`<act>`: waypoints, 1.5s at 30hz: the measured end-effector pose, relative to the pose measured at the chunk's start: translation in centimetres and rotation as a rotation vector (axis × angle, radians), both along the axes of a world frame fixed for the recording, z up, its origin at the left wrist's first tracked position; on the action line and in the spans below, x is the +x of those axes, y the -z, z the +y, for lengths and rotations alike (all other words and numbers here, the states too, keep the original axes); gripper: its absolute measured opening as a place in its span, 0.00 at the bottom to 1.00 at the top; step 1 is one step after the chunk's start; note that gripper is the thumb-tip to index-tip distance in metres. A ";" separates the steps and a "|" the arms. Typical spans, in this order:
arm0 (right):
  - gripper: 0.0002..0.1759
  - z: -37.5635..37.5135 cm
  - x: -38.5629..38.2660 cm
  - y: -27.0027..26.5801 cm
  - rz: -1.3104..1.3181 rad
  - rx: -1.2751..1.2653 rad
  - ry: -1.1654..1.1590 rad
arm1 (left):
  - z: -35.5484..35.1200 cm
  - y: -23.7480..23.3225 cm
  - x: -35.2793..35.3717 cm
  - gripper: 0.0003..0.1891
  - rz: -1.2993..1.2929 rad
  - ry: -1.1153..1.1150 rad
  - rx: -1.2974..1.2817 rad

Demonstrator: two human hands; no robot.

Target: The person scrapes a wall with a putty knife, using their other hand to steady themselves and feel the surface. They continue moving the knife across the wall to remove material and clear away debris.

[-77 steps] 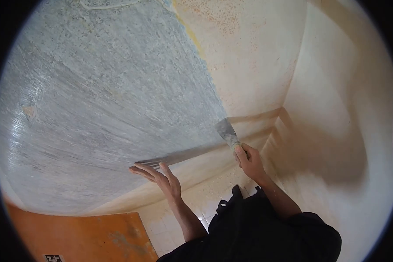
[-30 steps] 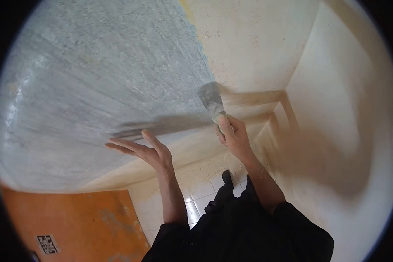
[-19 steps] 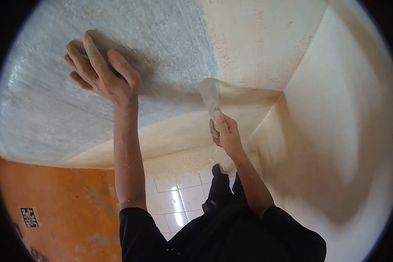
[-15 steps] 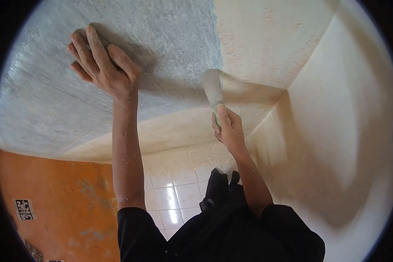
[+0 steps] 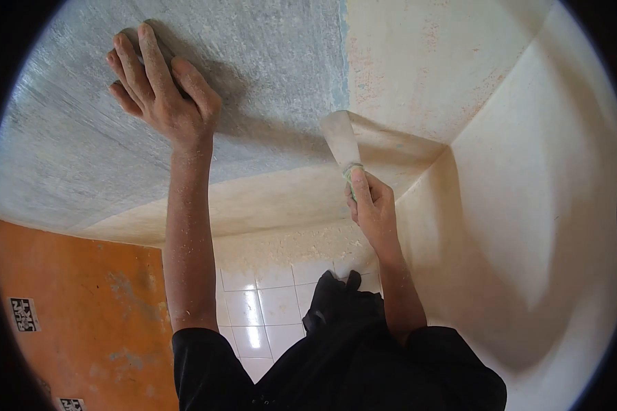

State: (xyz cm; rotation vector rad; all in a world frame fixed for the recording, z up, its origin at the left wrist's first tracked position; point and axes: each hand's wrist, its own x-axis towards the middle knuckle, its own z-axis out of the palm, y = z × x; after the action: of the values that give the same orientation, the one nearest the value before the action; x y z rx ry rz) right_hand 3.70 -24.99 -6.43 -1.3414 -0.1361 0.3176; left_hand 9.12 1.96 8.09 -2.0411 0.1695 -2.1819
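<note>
My left hand (image 5: 164,103) lies against the grey, bare-looking part of the wall (image 5: 274,61), fingers stretched out and slightly spread. Dust specks the hand and forearm. Lower and to the right, my right hand (image 5: 373,202) is wrapped round the green handle of a scraper (image 5: 341,140), thumb along the handle. The wide metal blade points up the wall, its edge at the border between the grey area and the cream paint (image 5: 404,68). A ragged pale-blue strip (image 5: 343,61) runs along that border.
A cream side wall (image 5: 528,205) meets the worked wall at a corner on the right. Pale flakes (image 5: 315,246) lie along the wall's foot, by white floor tiles (image 5: 281,305). An orange wall (image 5: 82,294) with stickers (image 5: 24,314) stands at left.
The scraper and my right hand have shifted slightly right, and the blade leans more to the left. My left hand stays on the grey wall. The whole view has shifted a little.
</note>
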 end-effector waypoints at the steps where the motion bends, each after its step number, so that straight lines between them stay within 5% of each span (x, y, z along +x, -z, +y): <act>1: 0.25 0.0 0.0 0.0 -0.031 -0.003 0.034 | 0.0 0.0 0.0 0.27 -0.004 -0.003 0.003; 13: 0.23 0.1 1.1 -0.1 -0.194 -0.161 0.106 | -0.1 0.3 0.1 0.26 -0.011 0.052 -0.015; 32: 0.27 0.6 1.0 -2.0 0.029 0.012 -0.034 | 0.0 0.3 0.0 0.26 -0.018 0.025 -0.010; 37: 0.28 0.8 2.1 -6.4 -0.077 0.068 -0.121 | -0.3 0.3 -0.2 0.26 -0.012 -0.013 0.023; 45: 0.27 0.8 0.4 -1.9 0.075 0.099 -0.085 | -0.1 0.4 -0.3 0.26 0.001 0.030 -0.018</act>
State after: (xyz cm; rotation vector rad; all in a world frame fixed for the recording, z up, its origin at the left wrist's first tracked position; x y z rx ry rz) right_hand 4.15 -24.21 -4.51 -1.2257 -0.1440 0.4270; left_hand 8.81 1.88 7.65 -2.0618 0.1818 -2.2082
